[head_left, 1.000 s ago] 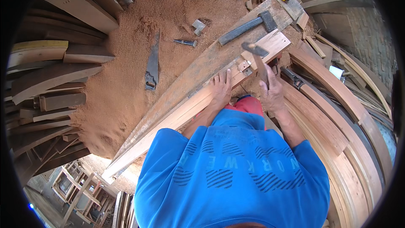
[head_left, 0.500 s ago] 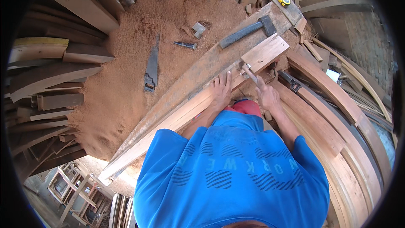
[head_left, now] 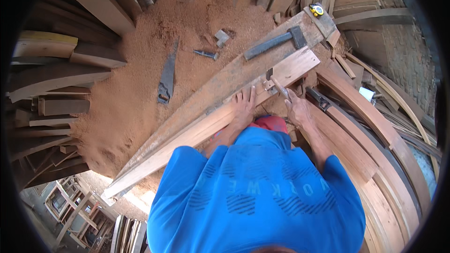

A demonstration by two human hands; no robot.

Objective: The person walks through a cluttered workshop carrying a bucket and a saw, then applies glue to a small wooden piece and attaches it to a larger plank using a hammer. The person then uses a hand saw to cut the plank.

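My left hand (head_left: 243, 107) lies flat on a long pale timber (head_left: 183, 143), its fingers spread. My right hand (head_left: 298, 108) is closed around a wooden-handled tool (head_left: 281, 87) with a small dark head, possibly a hammer. The tool's head end is over the timber, beside a cut-out (head_left: 268, 85) in it; whether it touches the wood I cannot tell. Behind this timber runs a wide weathered plank (head_left: 206, 90). On the plank lies a heavy mallet (head_left: 272, 43) with a dark handle, and at its far end sits a yellow tape measure (head_left: 316, 10).
Sawdust (head_left: 126, 117) covers the ground on the left, with a handsaw (head_left: 167, 77), a chisel-like tool (head_left: 205, 54) and a grey L-shaped piece (head_left: 221, 37) on it. Stacked boards (head_left: 65, 82) line the left side. Curved timbers (head_left: 356, 107) and a hand plane (head_left: 319, 99) are on the right.
The tool in my right hand has shifted slightly, and its dark head shows more fully over the timber. My left hand stays on the wood. The whole view has shifted slightly.
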